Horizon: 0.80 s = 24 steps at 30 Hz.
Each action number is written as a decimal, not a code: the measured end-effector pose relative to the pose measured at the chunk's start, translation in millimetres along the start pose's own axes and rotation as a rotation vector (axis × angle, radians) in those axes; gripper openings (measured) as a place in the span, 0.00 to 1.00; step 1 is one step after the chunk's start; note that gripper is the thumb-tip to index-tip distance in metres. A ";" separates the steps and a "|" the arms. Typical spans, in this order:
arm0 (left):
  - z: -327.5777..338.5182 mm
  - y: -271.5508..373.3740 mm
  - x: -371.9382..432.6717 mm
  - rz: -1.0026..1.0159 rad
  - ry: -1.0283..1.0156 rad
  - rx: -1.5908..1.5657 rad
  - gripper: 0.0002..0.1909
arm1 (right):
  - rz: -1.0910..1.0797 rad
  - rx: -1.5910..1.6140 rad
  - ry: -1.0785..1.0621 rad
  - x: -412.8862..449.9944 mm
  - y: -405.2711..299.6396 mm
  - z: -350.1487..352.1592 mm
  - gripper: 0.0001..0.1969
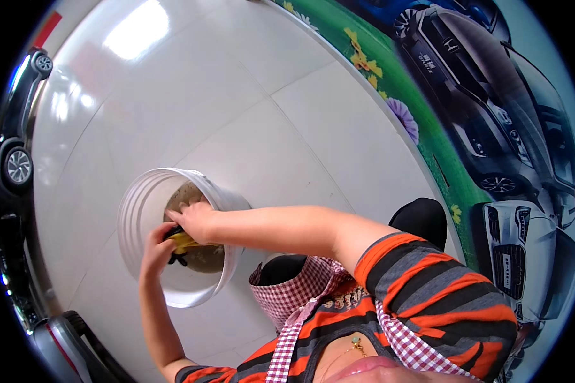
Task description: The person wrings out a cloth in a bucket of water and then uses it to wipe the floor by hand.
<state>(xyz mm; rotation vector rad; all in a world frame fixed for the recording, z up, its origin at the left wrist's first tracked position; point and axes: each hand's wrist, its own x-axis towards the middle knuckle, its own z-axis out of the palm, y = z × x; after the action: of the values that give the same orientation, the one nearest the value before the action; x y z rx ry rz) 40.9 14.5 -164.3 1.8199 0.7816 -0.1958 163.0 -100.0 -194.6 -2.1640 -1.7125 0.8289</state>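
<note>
A white plastic bucket (pixel 139 206) with ribbed walls stands before me on the tiled floor, with murky brownish water (pixel 203 261) in it. My left hand (pixel 155 249) reaches over the near rim and grips a yellow and black item (pixel 186 242), perhaps a cloth or a glove. Part of that item lies hidden under my hands. Inside the bucket, my right hand (pixel 196 220) points down toward the water, its fingers partly spread beside the yellow item. Whether it also holds the item cannot be made out.
Glossy pale floor tiles (pixel 230 105) surround the bucket. A wall panel (pixel 441 158) printed with cars, grass and flowers runs along the right. A dark car (pixel 17 167) lines the left edge, with a grey car-like shape (pixel 60 349) below it. My checked apron (pixel 292 287) hangs close to the bucket.
</note>
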 end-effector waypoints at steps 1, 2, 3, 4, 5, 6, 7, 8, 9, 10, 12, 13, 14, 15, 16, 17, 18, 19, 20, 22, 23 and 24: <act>-7.4 19.5 -19.2 0.039 0.067 -0.082 0.19 | -0.021 0.151 -0.020 -7.2 1.9 -15.9 0.50; -11.2 30.9 -32.2 0.119 0.143 -0.235 0.21 | -0.030 0.314 0.025 -12.0 10.3 -23.0 0.52; -14.1 39.0 -44.7 0.197 0.221 -0.385 0.23 | -0.023 0.317 0.026 -11.2 16.9 -24.3 0.52; -26.3 40.2 -55.4 0.300 0.199 -0.405 0.24 | -0.100 0.448 -0.050 -6.3 18.2 -23.9 0.51; -39.6 39.5 -63.3 0.403 0.173 -0.425 0.25 | -0.175 0.577 -0.126 -2.4 20.9 -22.4 0.50; -50.1 44.9 -74.6 0.440 0.157 -0.486 0.27 | -0.283 0.668 -0.146 2.0 22.5 -19.6 0.44; -56.1 43.1 -80.8 0.473 0.133 -0.557 0.29 | -0.276 0.672 -0.149 -1.9 21.3 -23.8 0.44; -57.1 29.2 -82.4 0.607 0.415 -0.539 0.30 | -0.245 0.507 -0.186 -6.8 20.0 -28.8 0.39; -61.7 31.3 -88.8 0.602 0.410 -0.530 0.30 | -0.224 0.350 -0.215 -10.7 17.2 -33.8 0.34; -66.6 37.4 -95.5 0.584 0.421 -0.576 0.28 | -0.224 0.360 -0.211 -9.8 14.6 -31.1 0.34; -81.0 44.4 -112.5 0.500 0.354 -0.523 0.23 | -0.077 0.426 -0.033 -2.3 1.1 -26.2 0.23; -80.7 29.3 -102.8 0.490 0.336 -0.535 0.23 | -0.054 0.431 -0.038 -0.9 8.1 -17.8 0.23; -77.0 8.0 -89.4 0.350 0.409 -0.329 0.22 | 0.014 0.494 0.105 0.1 15.0 -9.6 0.20; -78.8 -2.0 -88.5 0.214 0.503 -0.099 0.22 | 0.049 0.561 0.256 3.8 10.3 -10.3 0.18; -59.3 4.6 -77.7 0.153 0.451 0.165 0.22 | 0.013 0.613 0.339 3.5 10.6 -9.0 0.17; -38.8 13.4 -73.3 -0.080 0.356 0.222 0.23 | 0.013 0.616 0.331 2.8 12.5 -7.6 0.17; -38.0 -21.0 -66.4 -0.008 0.332 0.228 0.28 | -0.022 0.673 0.367 -0.8 10.2 -15.3 0.18; -28.0 -26.2 -61.2 0.099 0.259 0.251 0.36 | -0.066 0.737 0.403 -3.9 5.2 -24.6 0.18; -6.5 -26.0 -47.1 0.167 0.188 0.323 0.44 | -0.067 0.747 0.397 -9.1 11.7 -24.5 0.20; 28.1 0.3 -31.6 0.224 0.145 0.267 0.42 | -0.129 0.768 0.345 -14.8 18.0 -28.7 0.21; 32.8 15.3 -29.0 0.189 0.086 0.178 0.40 | -0.196 0.797 0.300 -16.5 16.7 -31.9 0.23; 27.2 12.5 -22.9 0.186 0.104 0.179 0.40 | -0.231 0.850 0.199 -19.6 13.9 -39.1 0.25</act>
<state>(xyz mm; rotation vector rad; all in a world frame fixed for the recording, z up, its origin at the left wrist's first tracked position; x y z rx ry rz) 37.1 -21.6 -154.1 2.0739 0.6784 -0.0514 194.0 -116.9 -165.2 -1.3923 -1.1639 0.9930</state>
